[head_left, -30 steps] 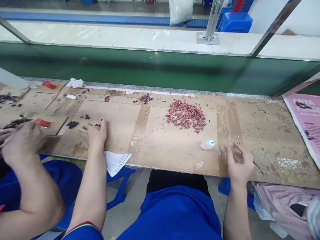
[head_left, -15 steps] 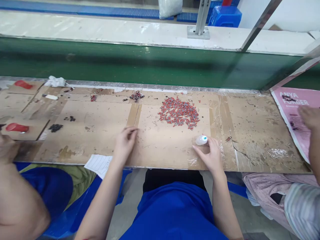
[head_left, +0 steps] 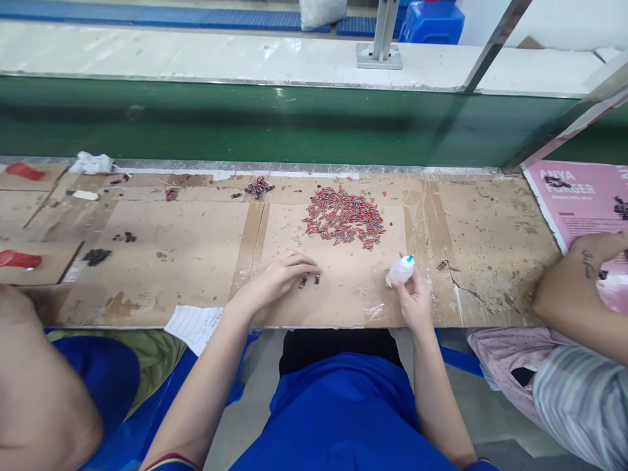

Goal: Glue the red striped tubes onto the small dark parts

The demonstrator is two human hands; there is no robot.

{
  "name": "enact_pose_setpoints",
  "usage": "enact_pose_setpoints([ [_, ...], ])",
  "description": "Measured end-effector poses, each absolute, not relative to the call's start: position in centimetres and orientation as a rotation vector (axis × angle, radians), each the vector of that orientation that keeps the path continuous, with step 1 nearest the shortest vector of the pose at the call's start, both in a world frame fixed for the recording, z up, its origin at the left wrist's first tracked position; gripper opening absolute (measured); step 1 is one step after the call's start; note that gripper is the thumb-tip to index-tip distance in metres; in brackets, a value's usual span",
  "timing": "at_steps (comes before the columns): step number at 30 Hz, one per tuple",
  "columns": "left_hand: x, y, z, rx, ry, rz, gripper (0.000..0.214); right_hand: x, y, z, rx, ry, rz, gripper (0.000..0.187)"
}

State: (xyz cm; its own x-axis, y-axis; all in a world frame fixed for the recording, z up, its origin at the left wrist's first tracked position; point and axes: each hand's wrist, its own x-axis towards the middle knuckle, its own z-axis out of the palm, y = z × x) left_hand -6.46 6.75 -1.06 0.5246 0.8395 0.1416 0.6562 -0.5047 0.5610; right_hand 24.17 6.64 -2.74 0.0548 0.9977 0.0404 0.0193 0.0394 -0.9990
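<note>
My right hand is wrapped round a small white squeeze bottle with a blue tip, which leans up and to the right. My left hand reaches palm down over the cardboard, its fingers stretched out and nothing visibly gripped. Just under its fingertips lie small dark metallic pieces; their kind is too small to make out. Beyond both hands spreads a pile of small red parts with metallic ends.
Cardboard covers the bench. A dark cluster of small parts lies at the back, black pieces to the left. A paper sheet overhangs the front edge. Co-workers' arms are on both sides; a green strip runs behind.
My left hand has moved right and its fingers have straightened, with small dark pieces now lying beneath them. My right hand has lifted the bottle more upright. The right co-worker's arm has come inward.
</note>
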Motion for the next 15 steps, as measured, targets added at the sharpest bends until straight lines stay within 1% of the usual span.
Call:
enact_pose_setpoints([
  [2,-6.5,7.3,-0.9,2.343,1.182,0.492,0.045,24.2,6.5,-2.6,-1.201,-1.135,1.1,0.055],
  [5,-6.1,7.7,-0.6,2.362,1.141,0.439,0.04,24.5,6.3,-2.5,-1.199,-1.057,1.093,0.046],
  [7,-5.8,7.7,-0.5,2.378,1.125,0.403,0.038,24.7,6.3,-2.5,-1.193,-1.025,1.156,0.043],
  [11,-4.8,7.6,-0.7,2.42,1.124,0.326,0.031,24.5,6.3,-2.1,-1.15,-0.93,1.31,0.043],
  [13,-4.1,7.3,-0.9,2.435,1.144,0.365,0.027,24.0,6.3,-2.0,-1.156,-0.902,1.323,0.04],
  [15,-3.2,6.7,-1.3,2.422,1.182,0.486,0.025,23.4,6.2,-1.9,-1.184,-0.875,1.305,0.036],
])
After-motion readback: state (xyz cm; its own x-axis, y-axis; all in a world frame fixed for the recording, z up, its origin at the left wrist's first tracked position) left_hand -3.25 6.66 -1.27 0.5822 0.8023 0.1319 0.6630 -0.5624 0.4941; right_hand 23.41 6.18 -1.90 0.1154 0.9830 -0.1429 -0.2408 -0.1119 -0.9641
